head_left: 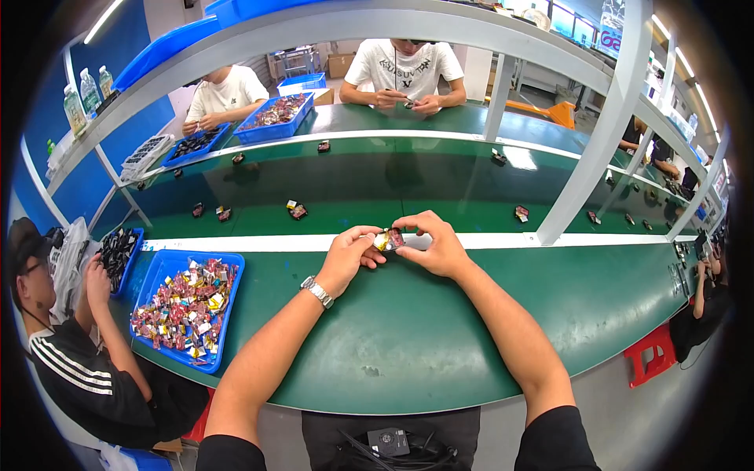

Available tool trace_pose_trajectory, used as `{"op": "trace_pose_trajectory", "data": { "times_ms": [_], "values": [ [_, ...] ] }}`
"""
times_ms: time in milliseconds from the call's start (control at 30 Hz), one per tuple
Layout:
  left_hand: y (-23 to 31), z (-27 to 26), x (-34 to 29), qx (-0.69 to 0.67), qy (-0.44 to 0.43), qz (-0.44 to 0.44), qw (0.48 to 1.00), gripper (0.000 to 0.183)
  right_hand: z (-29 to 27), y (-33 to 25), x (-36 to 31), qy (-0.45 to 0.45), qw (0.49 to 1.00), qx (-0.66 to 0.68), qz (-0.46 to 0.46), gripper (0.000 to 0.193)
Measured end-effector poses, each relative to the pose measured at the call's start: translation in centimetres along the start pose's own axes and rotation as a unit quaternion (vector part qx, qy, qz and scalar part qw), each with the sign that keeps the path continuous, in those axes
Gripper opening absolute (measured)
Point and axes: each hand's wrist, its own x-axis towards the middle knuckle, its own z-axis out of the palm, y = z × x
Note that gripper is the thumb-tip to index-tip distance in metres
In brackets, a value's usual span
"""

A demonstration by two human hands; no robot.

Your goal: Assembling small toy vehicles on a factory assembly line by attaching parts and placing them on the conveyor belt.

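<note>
So the left hand (352, 256) and right hand (437, 248) are both pinching one small part (388, 240), dark with a yellow patch, so each grip is closing narrowly around it. They're holding it up over the far edge of the green worktop (424, 345), right by the white rail (487, 242). A blue tray (161, 268) full of mixed little pieces (184, 310) is sitting off to the left, and a silver watch (316, 292) is circling the left wrist.
</note>
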Motion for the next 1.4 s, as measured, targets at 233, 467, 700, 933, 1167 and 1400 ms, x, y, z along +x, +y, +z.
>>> {"op": "trace_pose_trajectory", "data": {
  "times_ms": [233, 467, 700, 933, 1167, 1400],
  "values": [
    [0.1, -0.3, 0.0, -0.022, -0.007, -0.012, 1.0, 0.031, 0.1, -0.3, 0.0, -0.022, 1.0, -0.001, -0.013, 0.043],
    [0.4, -0.7, -0.1, -0.029, -0.036, -0.013, 0.999, 0.032, 0.2, -0.6, 0.1, -0.024, 1.0, 0.01, -0.011, 0.044],
    [0.4, -0.5, -0.5, -0.048, -0.051, -0.009, 0.998, 0.033, 0.4, -0.4, -0.2, -0.021, 0.999, 0.023, -0.014, 0.045],
    [-0.3, -0.2, 0.2, -0.074, -0.052, -0.007, 0.996, 0.031, 0.6, 0.9, -0.2, 0.026, 0.996, 0.004, -0.086, 0.046],
    [0.7, 0.1, 0.3, -0.053, -0.019, -0.012, 0.998, 0.042, 1.6, -1.5, -0.3, 0.035, 0.992, -0.083, -0.093, 0.025],
    [1.0, 0.3, 0.3, -0.042, -0.029, -0.011, 0.999, 0.033, 1.7, -1.3, 0.1, 0.035, 0.984, -0.134, -0.111, 0.021]
  ]
}}
